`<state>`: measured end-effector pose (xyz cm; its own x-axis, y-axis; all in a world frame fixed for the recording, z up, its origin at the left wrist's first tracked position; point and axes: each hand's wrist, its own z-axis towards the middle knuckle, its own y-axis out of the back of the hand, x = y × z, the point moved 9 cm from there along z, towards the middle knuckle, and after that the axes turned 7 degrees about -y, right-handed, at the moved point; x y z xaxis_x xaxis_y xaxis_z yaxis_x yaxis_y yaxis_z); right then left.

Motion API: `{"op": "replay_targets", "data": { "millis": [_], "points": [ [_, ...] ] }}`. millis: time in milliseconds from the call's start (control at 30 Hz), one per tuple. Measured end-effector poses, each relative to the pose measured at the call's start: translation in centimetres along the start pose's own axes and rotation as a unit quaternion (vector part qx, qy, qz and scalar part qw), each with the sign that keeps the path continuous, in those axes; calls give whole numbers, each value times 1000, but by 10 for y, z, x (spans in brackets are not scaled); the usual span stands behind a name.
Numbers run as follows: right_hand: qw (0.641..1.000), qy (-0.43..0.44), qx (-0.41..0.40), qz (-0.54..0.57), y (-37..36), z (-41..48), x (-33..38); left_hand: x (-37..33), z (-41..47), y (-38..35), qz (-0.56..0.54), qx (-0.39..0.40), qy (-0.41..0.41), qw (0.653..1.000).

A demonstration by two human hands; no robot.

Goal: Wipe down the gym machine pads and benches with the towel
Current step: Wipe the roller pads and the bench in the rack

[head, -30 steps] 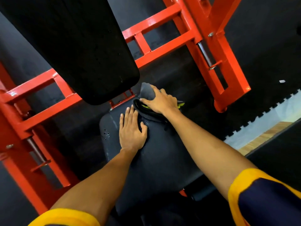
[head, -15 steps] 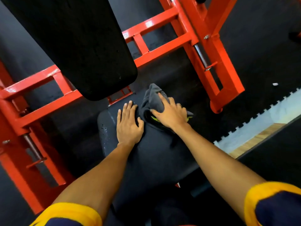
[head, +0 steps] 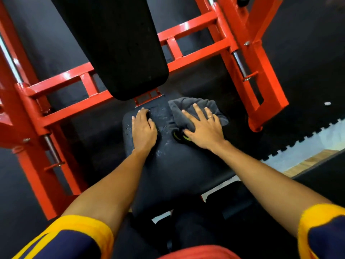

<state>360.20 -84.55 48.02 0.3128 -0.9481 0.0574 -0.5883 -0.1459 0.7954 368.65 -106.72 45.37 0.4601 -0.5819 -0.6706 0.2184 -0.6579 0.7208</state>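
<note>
A black seat pad (head: 173, 165) lies below me, wet with droplets near its far end. A grey towel (head: 188, 109) with a black and yellow-green edge is bunched at the pad's far right corner. My right hand (head: 202, 128) presses flat on the towel with fingers spread. My left hand (head: 142, 128) rests flat on the pad's far left part, fingers together, touching no towel. A long black back pad (head: 119, 43) slopes up beyond the seat.
The red steel frame (head: 196, 53) of the machine runs behind and on both sides of the seat, with chrome pins. Black rubber floor tiles (head: 308, 81) surround it, and a pale floor strip (head: 306, 146) shows at the right.
My right hand has slid the towel to the right across the far end of the seat and spread its fingers. My left hand stays flat on the pad's left part.
</note>
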Motion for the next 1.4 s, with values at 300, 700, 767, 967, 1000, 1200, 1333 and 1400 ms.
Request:
{"op": "replay_targets", "data": {
  "millis": [300,700,767,967,1000,1200,1333,1400],
  "points": [
    [999,2,29,-16,0,45,83,25,-21,12,81,29,-5,996],
    [992,78,63,-80,0,67,90,40,-33,8,115,58,59,990],
    [991,80,78,-68,-3,85,128,41,-33,9,113,47,58,991],
    [970,220,52,-95,4,96,162,44,-33,11,96,28,58,993],
    [971,212,42,-102,12,107,147,45,-33,10,98,30,59,993],
    [992,91,62,-63,25,139,110,44,-33,9,109,28,58,992],
    [981,166,77,-67,1,113,184,46,-34,9,118,21,63,991],
    [973,200,82,-74,3,112,190,46,-33,10,113,19,63,991]
  ]
}}
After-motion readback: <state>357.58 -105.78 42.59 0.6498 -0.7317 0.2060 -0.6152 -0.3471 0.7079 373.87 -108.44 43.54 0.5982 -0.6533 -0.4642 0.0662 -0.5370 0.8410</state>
